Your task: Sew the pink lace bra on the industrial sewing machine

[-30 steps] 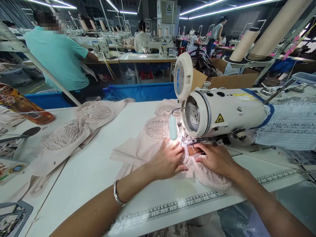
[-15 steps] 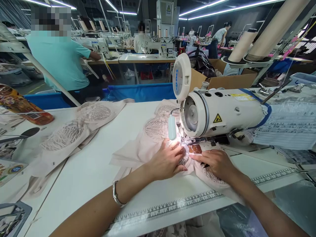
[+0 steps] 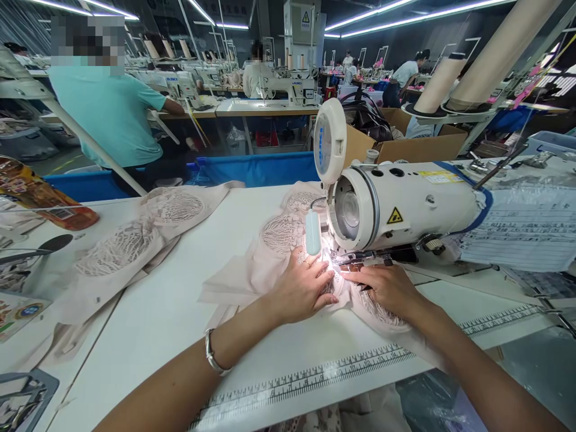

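A white sewing machine (image 3: 405, 201) has its round end cover swung up, and a small lamp (image 3: 313, 233) lights the needle area. Under it lies a pale pink lace bra piece (image 3: 283, 231). My left hand (image 3: 302, 288) rests on the fabric left of the needle, fingers spread and pressing it flat. To the right, my right hand (image 3: 389, 291) lies on the nearer lace cup (image 3: 375, 309), its index finger stretched towards the needle. Beneath its curled fingers pokes a small dark pointed thing (image 3: 363, 288), mostly hidden. The needle tip is lost in glare.
Another pink lace bra piece (image 3: 117, 246) lies at the left, near a bottle (image 3: 67, 207) on its side. A printed ruler strip (image 3: 310, 381) follows the front table edge. Thread cones (image 3: 441, 84) and a cardboard box (image 3: 418, 147) stand behind. A co-worker (image 3: 105, 120) sits ahead.
My right hand has slid slightly left and up, its fingertips closer to the needle, covering more of the brown patch there. My left hand has barely shifted.
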Tool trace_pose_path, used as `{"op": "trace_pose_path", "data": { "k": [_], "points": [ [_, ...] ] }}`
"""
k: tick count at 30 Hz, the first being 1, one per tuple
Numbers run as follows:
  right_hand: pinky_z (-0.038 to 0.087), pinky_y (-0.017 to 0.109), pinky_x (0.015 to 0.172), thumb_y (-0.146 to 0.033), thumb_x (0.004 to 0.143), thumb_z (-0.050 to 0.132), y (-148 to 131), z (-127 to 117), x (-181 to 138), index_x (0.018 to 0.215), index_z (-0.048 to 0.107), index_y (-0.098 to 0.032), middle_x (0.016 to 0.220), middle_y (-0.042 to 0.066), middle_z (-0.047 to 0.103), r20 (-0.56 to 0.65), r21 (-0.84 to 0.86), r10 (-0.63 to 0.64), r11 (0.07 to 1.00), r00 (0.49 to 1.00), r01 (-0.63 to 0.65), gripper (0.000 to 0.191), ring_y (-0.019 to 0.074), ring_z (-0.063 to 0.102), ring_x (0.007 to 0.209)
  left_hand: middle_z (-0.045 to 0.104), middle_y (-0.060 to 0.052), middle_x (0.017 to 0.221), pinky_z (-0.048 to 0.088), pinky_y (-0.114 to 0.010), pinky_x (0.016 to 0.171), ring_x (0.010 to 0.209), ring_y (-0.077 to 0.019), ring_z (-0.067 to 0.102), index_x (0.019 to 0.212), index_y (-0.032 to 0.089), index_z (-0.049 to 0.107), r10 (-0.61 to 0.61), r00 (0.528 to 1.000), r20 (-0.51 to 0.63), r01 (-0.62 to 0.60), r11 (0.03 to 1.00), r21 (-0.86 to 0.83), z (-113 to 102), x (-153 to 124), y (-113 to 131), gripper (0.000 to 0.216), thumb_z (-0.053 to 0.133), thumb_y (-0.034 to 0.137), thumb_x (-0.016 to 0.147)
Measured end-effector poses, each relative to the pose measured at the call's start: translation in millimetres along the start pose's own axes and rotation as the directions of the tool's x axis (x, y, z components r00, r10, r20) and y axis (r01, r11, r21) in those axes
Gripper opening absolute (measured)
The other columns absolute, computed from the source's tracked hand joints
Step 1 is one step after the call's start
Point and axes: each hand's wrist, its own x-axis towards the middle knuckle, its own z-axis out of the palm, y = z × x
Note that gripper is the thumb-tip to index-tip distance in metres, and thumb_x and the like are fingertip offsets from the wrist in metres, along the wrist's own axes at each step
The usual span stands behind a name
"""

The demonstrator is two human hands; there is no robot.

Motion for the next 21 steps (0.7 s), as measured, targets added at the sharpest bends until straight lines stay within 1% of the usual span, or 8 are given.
{"op": "trace_pose_path", "data": {
  "k": [2, 8, 12, 15, 17, 18, 19, 21],
  "points": [
    [0.044, 0.024, 0.062, -0.001, 0.075, 0.049, 1.7, 2.8, 2.3, 0.119, 0.074, -0.034, 0.078, -0.002, 0.075, 0.019, 0.018, 0.022, 1.000, 1.000, -0.022, 0.060, 0.0153, 0.068, 0.075, 0.066, -0.014, 0.123, 0.022, -0.062, 0.110, 0.120, -0.0347, 0.055, 0.120, 0.017, 0.063, -0.018, 1.000, 0.005, 0.018, 1.000, 0.004, -1.0, 1.0, -0.7, 0.049, 0.039, 0.056, 0.102],
    [0.052, 0.027, 0.077, -0.003, 0.076, 0.050, 5.9, 7.4, 7.0, 0.126, 0.069, -0.037, 0.107, -0.002, 0.077, 0.030, 0.092, 0.042, 0.995, 0.999, -0.045, 0.063, 0.0172, 0.069, 0.092, 0.066, -0.013, 0.125, 0.015, -0.065, 0.114, 0.119, -0.0337, 0.056, 0.118, 0.017, 0.063, -0.047, 0.999, -0.007, 0.048, 0.999, 0.019, 0.8, 1.8, -4.9, 0.048, 0.039, 0.055, 0.102],
    [0.051, 0.026, 0.073, -0.009, 0.084, 0.051, 4.2, 11.4, 6.1, 0.127, 0.068, -0.035, 0.100, 0.000, 0.076, 0.022, 0.095, 0.051, 0.994, 0.998, -0.053, 0.054, 0.0176, 0.068, 0.086, 0.060, -0.014, 0.137, 0.017, -0.068, 0.114, 0.121, -0.0339, 0.054, 0.123, 0.019, 0.060, -0.077, 0.997, -0.029, 0.078, 0.997, 0.017, 8.3, -0.4, 0.6, 0.040, 0.042, 0.048, 0.103],
    [0.052, 0.029, 0.069, -0.027, 0.091, 0.056, 6.4, 9.4, -5.2, 0.126, 0.069, -0.028, 0.096, 0.005, 0.073, -0.103, 0.020, 0.145, 0.989, 0.984, -0.143, 0.037, 0.0226, 0.068, 0.087, 0.056, -0.014, 0.141, 0.024, -0.064, 0.115, 0.120, -0.0353, 0.054, 0.122, 0.022, 0.063, -0.171, 0.980, -0.098, 0.167, 0.985, -0.047, 12.9, -1.9, 6.6, 0.033, 0.050, 0.042, 0.099],
    [0.052, 0.031, 0.067, -0.032, 0.093, 0.055, 14.1, 2.2, -19.0, 0.118, 0.071, -0.022, 0.103, 0.010, 0.072, -0.246, -0.023, 0.263, 0.961, 0.933, -0.277, 0.032, 0.0259, 0.069, 0.090, 0.059, -0.014, 0.132, 0.037, -0.058, 0.109, 0.117, -0.0365, 0.056, 0.116, 0.023, 0.065, -0.278, 0.950, -0.141, 0.264, 0.958, -0.113, 10.0, -0.3, 2.0, 0.029, 0.055, 0.039, 0.094],
    [0.053, 0.032, 0.067, -0.030, 0.093, 0.053, 20.2, -2.9, -26.7, 0.114, 0.072, -0.020, 0.106, 0.012, 0.071, -0.304, -0.027, 0.320, 0.939, 0.897, -0.344, 0.030, 0.0265, 0.069, 0.089, 0.061, -0.014, 0.124, 0.044, -0.055, 0.102, 0.112, -0.0362, 0.057, 0.113, 0.022, 0.066, -0.345, 0.925, -0.160, 0.324, 0.935, -0.144, 5.9, 1.8, -4.9, 0.027, 0.056, 0.037, 0.092],
    [0.053, 0.033, 0.066, -0.026, 0.093, 0.051, 27.6, -8.4, -34.2, 0.111, 0.073, -0.019, 0.105, 0.012, 0.072, -0.339, -0.027, 0.374, 0.913, 0.863, -0.406, 0.029, 0.0264, 0.070, 0.086, 0.062, -0.014, 0.117, 0.048, -0.053, 0.095, 0.107, -0.0353, 0.059, 0.109, 0.021, 0.066, -0.414, 0.893, -0.177, 0.387, 0.907, -0.169, 0.3, 4.8, -15.1, 0.025, 0.054, 0.034, 0.091],
    [0.054, 0.036, 0.064, -0.018, 0.091, 0.047, 44.9, -18.4, -45.4, 0.114, 0.072, -0.019, 0.098, 0.011, 0.075, -0.336, -0.041, 0.467, 0.861, 0.818, -0.508, 0.034, 0.0268, 0.071, 0.077, 0.060, -0.014, 0.109, 0.052, -0.049, 0.088, 0.099, -0.0317, 0.061, 0.104, 0.017, 0.064, -0.566, 0.797, -0.210, 0.526, 0.822, -0.218, -13.9, 12.4, -43.7, 0.024, 0.046, 0.027, 0.092]
  ]
}}
